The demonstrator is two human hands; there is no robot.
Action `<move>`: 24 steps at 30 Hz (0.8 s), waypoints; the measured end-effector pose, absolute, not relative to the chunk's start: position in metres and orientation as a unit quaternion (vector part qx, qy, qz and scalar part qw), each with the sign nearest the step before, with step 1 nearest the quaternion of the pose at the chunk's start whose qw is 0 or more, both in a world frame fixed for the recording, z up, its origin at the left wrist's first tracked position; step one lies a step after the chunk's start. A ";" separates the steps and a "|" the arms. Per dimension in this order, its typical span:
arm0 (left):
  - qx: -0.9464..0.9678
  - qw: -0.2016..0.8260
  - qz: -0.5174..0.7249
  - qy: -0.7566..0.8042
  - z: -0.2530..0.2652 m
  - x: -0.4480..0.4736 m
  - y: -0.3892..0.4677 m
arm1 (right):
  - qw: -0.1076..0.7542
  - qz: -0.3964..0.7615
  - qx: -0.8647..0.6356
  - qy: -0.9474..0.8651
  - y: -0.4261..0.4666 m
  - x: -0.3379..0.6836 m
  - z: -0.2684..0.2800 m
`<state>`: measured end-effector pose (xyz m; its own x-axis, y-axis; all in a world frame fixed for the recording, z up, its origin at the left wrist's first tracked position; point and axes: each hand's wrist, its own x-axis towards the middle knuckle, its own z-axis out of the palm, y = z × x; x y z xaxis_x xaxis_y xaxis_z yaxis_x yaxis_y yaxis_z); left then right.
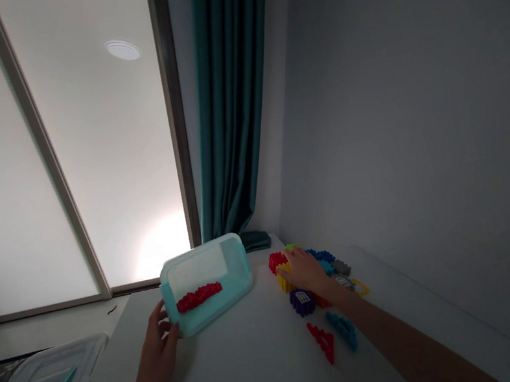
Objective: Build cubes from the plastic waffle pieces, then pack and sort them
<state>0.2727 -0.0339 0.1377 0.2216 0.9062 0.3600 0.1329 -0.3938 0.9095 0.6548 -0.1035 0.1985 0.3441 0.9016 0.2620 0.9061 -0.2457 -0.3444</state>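
My left hand (160, 343) grips the left end of a teal plastic bin (218, 316), thumb on the near side. The bin is tilted toward me, and red toothed pieces (199, 297) lie inside it. On the table's right side, my right hand (304, 269) reaches into a pile of toy building blocks, fingers closed around a yellow block (284, 278). A red block (276, 260) is beside the fingers, and a purple block (303, 302) with a white window pattern sits just nearer. Blue blocks (322, 257) and a grey one (341, 268) lie beyond my wrist.
A red triangular piece (324, 342) and a blue piece (343, 330) lie apart on the white table (248, 376). A clear lid (83, 363) with a teal handle is at lower left. Wall (402, 158) and teal curtain (237, 89) border the table.
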 end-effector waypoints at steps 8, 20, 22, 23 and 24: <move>0.689 0.393 0.467 0.391 0.138 0.271 -0.034 | 0.194 -0.011 -0.821 -0.537 -0.098 0.639 0.170; 0.685 0.414 0.474 0.368 0.138 0.272 -0.037 | 0.361 0.215 -0.719 -0.554 -0.093 0.600 0.199; 0.683 0.421 0.472 0.365 0.137 0.272 -0.038 | 0.385 0.259 -0.682 -0.565 -0.077 0.570 0.198; 0.681 0.424 0.473 0.365 0.137 0.272 -0.038 | 0.397 0.271 -0.668 -0.568 -0.068 0.554 0.198; 0.677 0.428 0.474 0.366 0.137 0.273 -0.039 | 0.410 0.279 -0.654 -0.572 -0.061 0.540 0.198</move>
